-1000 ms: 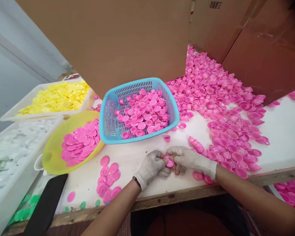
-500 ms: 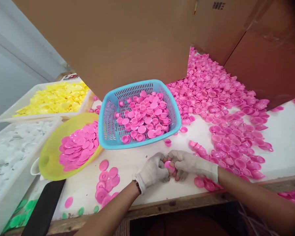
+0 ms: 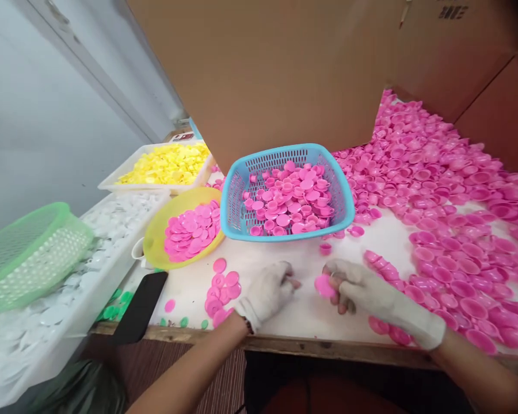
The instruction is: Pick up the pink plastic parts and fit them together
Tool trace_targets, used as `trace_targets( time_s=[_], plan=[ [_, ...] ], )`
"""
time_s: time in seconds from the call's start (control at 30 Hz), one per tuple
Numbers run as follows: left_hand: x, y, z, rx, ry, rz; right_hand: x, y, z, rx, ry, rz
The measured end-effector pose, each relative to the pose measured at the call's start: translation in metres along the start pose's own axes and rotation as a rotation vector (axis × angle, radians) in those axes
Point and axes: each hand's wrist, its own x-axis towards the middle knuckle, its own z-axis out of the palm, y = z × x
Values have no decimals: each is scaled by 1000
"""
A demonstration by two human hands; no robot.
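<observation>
My right hand (image 3: 358, 290), in a pale work glove with bare fingertips, pinches a round pink toy saucer (image 3: 324, 286) by its edge. Whether a cup is joined to its far side is hidden. My left hand (image 3: 270, 292), gloved the same way, is above the white tabletop with fingers loosely bent and thumb apart, holding nothing I can see. Several loose pink saucers (image 3: 219, 292) lie left of it. Beyond both hands stands a blue basket (image 3: 287, 234) of small pink cups and saucers. One pink cup (image 3: 325, 249) sits just in front of the basket.
Pink spoon-shaped pieces (image 3: 461, 276) spread over the right side. A yellow bowl (image 3: 155, 230) of pink saucers, a black phone-like slab (image 3: 141, 307) and a white tray (image 3: 112, 293) with a green basket (image 3: 30, 253) are leftward. Cardboard (image 3: 263, 75) rises behind.
My hands have moved apart; they were together at the pink saucer, which now stays in the right hand only. The view has turned left, bringing the green basket into sight.
</observation>
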Motion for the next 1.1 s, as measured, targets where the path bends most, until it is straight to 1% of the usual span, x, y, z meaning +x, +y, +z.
trace_targets(
  time_s=[0.03, 0.07, 0.13, 0.17, 0.23, 0.3, 0.37, 0.43, 0.5, 0.6, 0.63, 0.67, 0.73, 0.77, 0.8, 0.83, 0.9, 0.93, 0.97, 1.0, 1.03, 1.07, 1.1],
  plan=[
    [-5, -13, -12, 180, 65, -49, -5, -11, -4, 78, 54, -108],
    [-10, -27, -24, 255, 108, -106, -9, -22, -9, 149, 139, -227],
    [-16, -55, -46, 341, 140, -178, -14, -39, -18, 192, 265, -382],
    [-18, -67, -56, 383, 154, -222, -14, -43, -21, 147, 300, -408],
    [-21, -86, -67, 437, 152, -287, -7, -39, -25, -76, 316, -399],
    [-24, -95, -71, 474, 143, -328, 7, -24, -25, -414, 327, -402],
    [-26, -96, -69, 518, 139, -369, 24, -5, -24, -736, 388, -456],
    [-27, -94, -64, 564, 155, -399, 38, 6, -22, -918, 416, -444],
    [-28, -93, -60, 590, 191, -391, 46, 9, -20, -928, 395, -371],
    [-29, -94, -58, 567, 269, -332, 42, 6, -14, -821, 337, -321],
    [-29, -93, -58, 527, 309, -303, 37, 6, -11, -761, 298, -310],
    [-30, -91, -58, 459, 353, -272, 33, 6, -8, -683, 229, -278],
    [-30, -83, -56, 220, 426, -233, 24, 10, -1, -477, 58, -130],
    [-30, -75, -53, 45, 427, -239, 22, 12, 3, -374, -22, -35],
    [-29, -67, -48, -152, 398, -261, 21, 14, 5, -300, -79, 53],
    [-29, -57, -42, -357, 344, -285, 20, 16, 6, -267, -112, 122],
    [-27, -35, -26, -719, 184, -319, 22, 17, 7, -277, -115, 201],
    [-26, -24, -17, -849, 105, -325, 22, 16, 6, -309, -86, 198],
    [-24, -14, -9, -940, 33, -330, 22, 14, 4, -354, -29, 160],
    [-23, -5, -1, -1003, -20, -333, 21, 11, 3, -401, 45, 93],
    [-21, 4, 6, -1045, -57, -334, 19, 8, 2, -436, 114, 10],
    [-18, 11, 11, -1072, -76, -333, 16, 4, 2, -443, 153, -68],
    [-16, 18, 15, -1093, -81, -326, 13, 1, 2, -421, 154, -126]
  ],
)
